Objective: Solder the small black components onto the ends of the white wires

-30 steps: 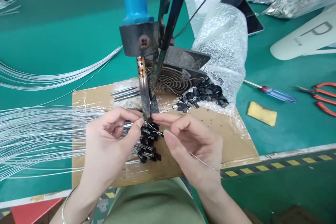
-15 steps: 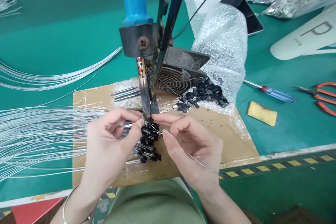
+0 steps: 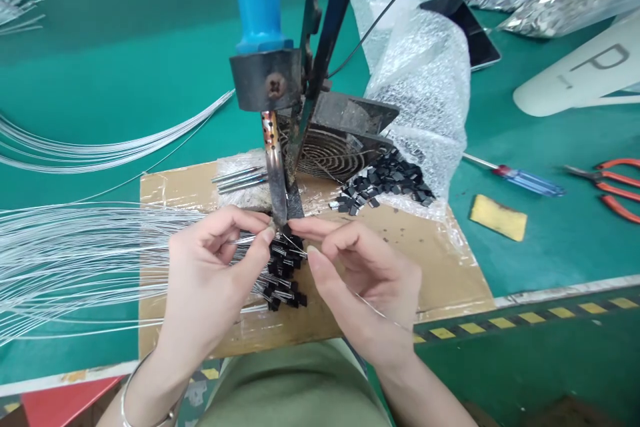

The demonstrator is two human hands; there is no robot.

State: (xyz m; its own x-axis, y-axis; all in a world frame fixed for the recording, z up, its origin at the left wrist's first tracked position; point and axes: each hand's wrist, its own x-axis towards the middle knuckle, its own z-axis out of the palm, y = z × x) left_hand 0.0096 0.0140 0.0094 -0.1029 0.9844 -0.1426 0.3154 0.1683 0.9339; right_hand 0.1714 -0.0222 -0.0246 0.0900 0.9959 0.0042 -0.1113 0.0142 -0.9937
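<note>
My left hand point(image 3: 213, 277) is closed, pinching the end of a thin white wire point(image 3: 245, 239) right at the tip of a soldering iron point(image 3: 276, 193). My right hand point(image 3: 367, 280) holds a strand of solder wire point(image 3: 295, 245) between thumb and fingers; the strand's tail point(image 3: 377, 311) runs over the palm. The right forefinger reaches to the iron's tip, close to a small black piece. Fingertips hide the exact joint. Below lie several black connectors point(image 3: 285, 263) on the ends of white wires point(image 3: 85, 247) that fan out to the left.
The blue-handled iron point(image 3: 257, 7) hangs in a black metal stand point(image 3: 327, 20). Behind it is a dusty fan point(image 3: 330, 150). Loose black housings point(image 3: 385, 180) lie on bubble wrap point(image 3: 425, 80). A cardboard sheet point(image 3: 400, 280) covers the bench. Rightward lie a screwdriver point(image 3: 525, 179), yellow sponge point(image 3: 499, 217) and pliers point(image 3: 620, 180).
Almost nothing differs. My right thumb and palm have shifted slightly to the left, while both hands keep their pinch at the iron's tip.
</note>
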